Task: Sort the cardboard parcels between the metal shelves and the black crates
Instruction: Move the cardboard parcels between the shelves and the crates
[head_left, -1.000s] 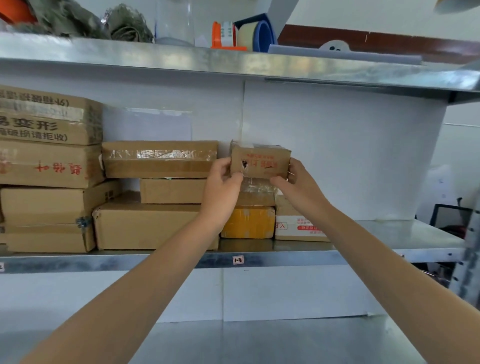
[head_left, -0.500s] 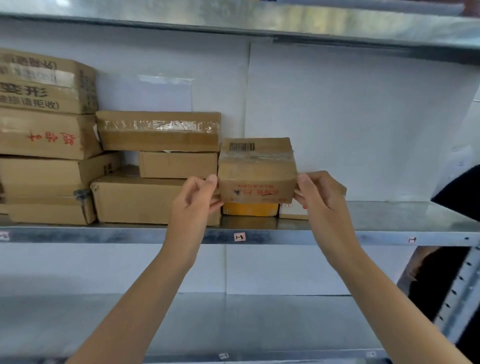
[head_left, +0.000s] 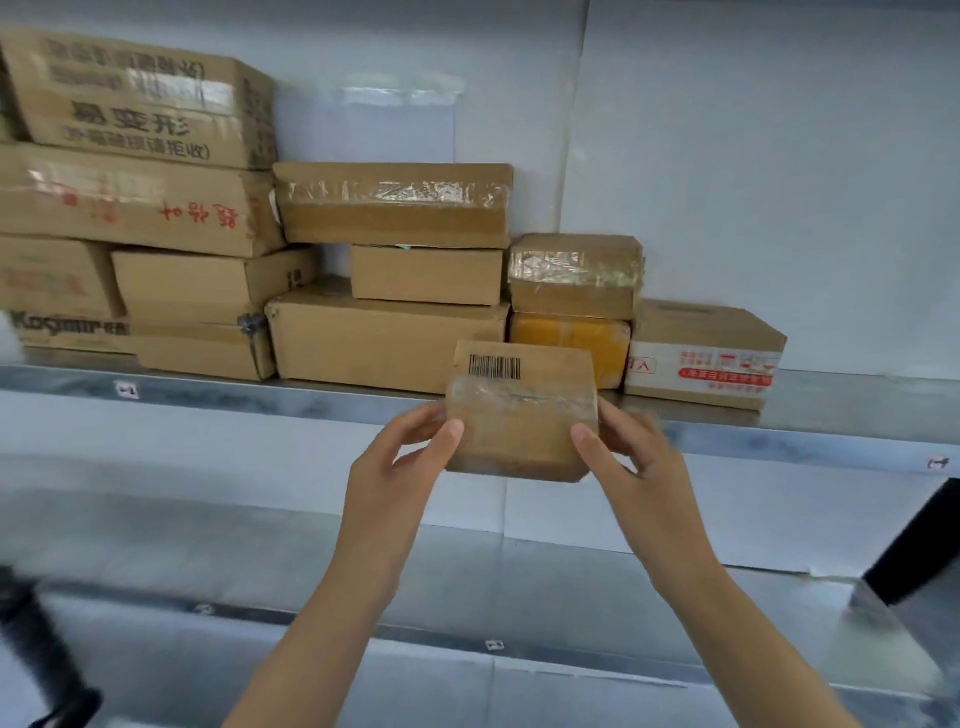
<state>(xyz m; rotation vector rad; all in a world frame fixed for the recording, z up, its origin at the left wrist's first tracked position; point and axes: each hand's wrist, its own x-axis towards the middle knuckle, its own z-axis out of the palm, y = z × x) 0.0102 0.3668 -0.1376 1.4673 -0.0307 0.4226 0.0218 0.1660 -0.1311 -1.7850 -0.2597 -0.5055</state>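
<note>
I hold a small taped cardboard parcel (head_left: 519, 410) with a barcode on top, in the air in front of the metal shelf (head_left: 332, 400). My left hand (head_left: 400, 467) grips its left side and my right hand (head_left: 628, 462) grips its right side, thumbs on the near face. Behind it on the shelf stand several stacked cardboard parcels: a taped small box (head_left: 574, 273) on a yellow-wrapped parcel (head_left: 571, 338), a white-and-red printed box (head_left: 706, 353), and larger brown boxes (head_left: 384, 338) to the left. No black crate is identifiable.
A lower metal shelf (head_left: 467, 587) lies bare beneath my arms. The shelf part right of the printed box (head_left: 862, 410) holds nothing. A dark blurred object (head_left: 41, 660) sits at the lower left, another dark shape (head_left: 919, 545) at the right edge. White panels back the shelves.
The small parcel has come off the stack, out and down below the shelf edge, held in both hands. The view has tilted down; the taped box beneath it now shows.
</note>
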